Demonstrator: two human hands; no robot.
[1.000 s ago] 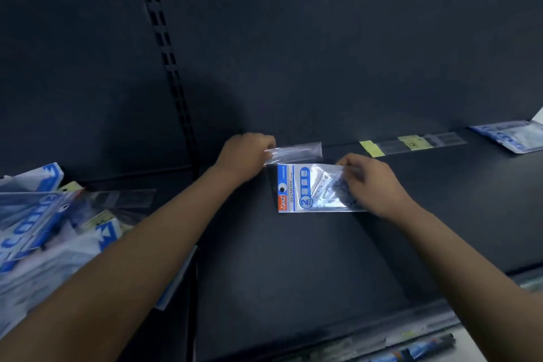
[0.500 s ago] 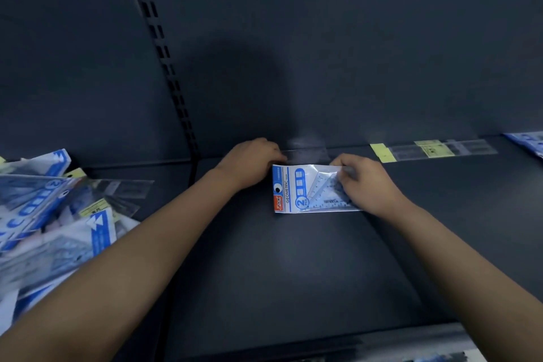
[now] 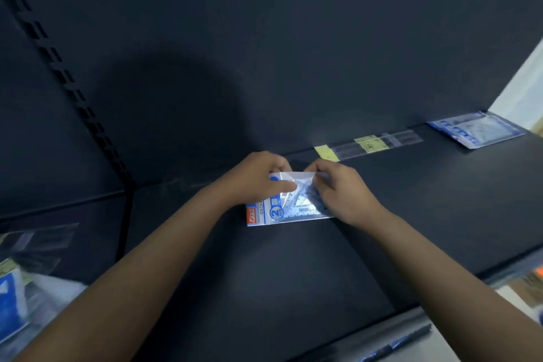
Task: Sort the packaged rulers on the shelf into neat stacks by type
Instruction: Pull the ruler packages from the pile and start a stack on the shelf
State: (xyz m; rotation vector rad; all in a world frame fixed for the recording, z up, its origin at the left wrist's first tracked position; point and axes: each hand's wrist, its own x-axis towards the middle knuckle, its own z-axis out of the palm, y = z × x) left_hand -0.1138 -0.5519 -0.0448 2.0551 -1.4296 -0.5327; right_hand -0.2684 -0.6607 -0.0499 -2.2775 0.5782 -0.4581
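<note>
Both hands grip one geometry-set packet near the back of the shelf.

The left hand (image 3: 258, 181) pinches the upper left edge of the geometry-set packet (image 3: 289, 210), thumb on top, while the right hand (image 3: 343, 192) has its fingers curled onto the upper right part. The packet's lower edge sits on the dark shelf (image 3: 293, 273); whether the top edge is lifted I cannot tell. Behind it, along the back wall, lie the long clear ruler packs (image 3: 377, 142) with yellow labels, and well to the right a blue set-square pack (image 3: 476, 129). A loose heap of packets (image 3: 17, 288) waits at the far left. The risks, as I judge them: the slick film could slip from a shallow pinch, the packet could be set down crooked, or it could end beside the long rulers instead of its own kind.
</note>
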